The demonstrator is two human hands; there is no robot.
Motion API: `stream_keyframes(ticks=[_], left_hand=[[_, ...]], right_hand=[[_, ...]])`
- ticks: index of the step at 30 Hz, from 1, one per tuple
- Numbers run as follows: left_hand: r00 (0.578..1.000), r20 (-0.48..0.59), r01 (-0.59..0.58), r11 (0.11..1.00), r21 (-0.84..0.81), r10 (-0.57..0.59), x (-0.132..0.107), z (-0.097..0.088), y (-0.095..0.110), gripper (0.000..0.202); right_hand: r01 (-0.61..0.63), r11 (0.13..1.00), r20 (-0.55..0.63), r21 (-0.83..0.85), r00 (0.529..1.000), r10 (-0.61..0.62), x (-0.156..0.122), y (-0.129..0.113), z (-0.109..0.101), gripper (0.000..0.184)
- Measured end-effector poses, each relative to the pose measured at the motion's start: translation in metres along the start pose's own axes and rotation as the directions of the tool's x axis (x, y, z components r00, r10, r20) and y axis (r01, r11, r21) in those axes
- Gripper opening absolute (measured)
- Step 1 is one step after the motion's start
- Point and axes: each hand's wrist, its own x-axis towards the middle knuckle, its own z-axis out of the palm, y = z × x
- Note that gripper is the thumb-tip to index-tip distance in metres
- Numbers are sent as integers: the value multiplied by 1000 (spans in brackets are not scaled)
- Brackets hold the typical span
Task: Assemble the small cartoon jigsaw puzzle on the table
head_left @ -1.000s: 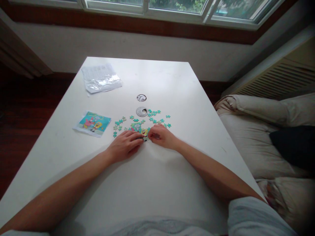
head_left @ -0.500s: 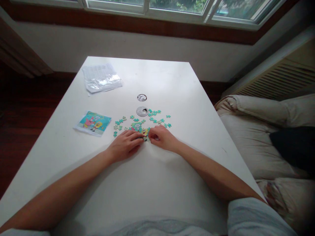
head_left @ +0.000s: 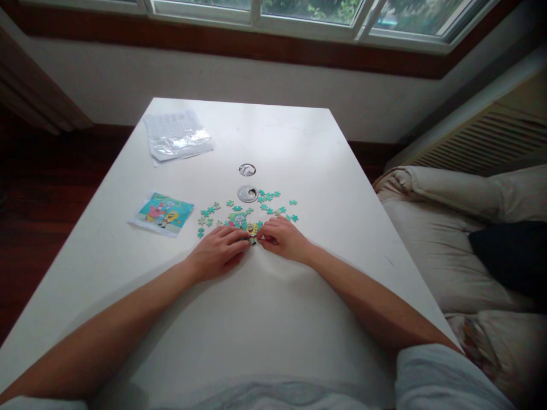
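Note:
A partly joined jigsaw puzzle [head_left: 252, 229] with a yellow cartoon figure lies on the table between my hands. My left hand [head_left: 220, 249] rests over its left side, fingers stretched out and fingertips on the joined pieces. At its right edge, my right hand [head_left: 282, 238] has thumb and fingers pinched together; whatever is between them is too small to make out. Loose green jigsaw pieces [head_left: 269, 196] are scattered beyond and to both sides of the puzzle. Part of the joined picture is hidden under my left fingers.
A picture card [head_left: 164, 214] with the cartoon figures lies to the left. Farther back are papers in a clear plastic sleeve [head_left: 179, 136]. Two round metal-rimmed table inserts [head_left: 247, 193] sit beyond the pieces. A beige sofa [head_left: 410, 245] stands right of the white table [head_left: 277, 341].
My right hand's fingers have shifted slightly at the puzzle's right edge, with the fingertips drawn into a clearer pinch. My left hand stays in place.

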Motion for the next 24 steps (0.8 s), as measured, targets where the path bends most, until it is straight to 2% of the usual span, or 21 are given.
stream_keyframes(ticks=[16,24], left_hand=[[1000,1,4,1000,21,-4,3,1,1,27],[1000,5,11,1000,-1,-11,2,0,1,27]], right_hand=[[-25,996,53,-89,998,30,-1,-2,-1,4],[44,999,19,7,999,-45,-1,14,-2,7]])
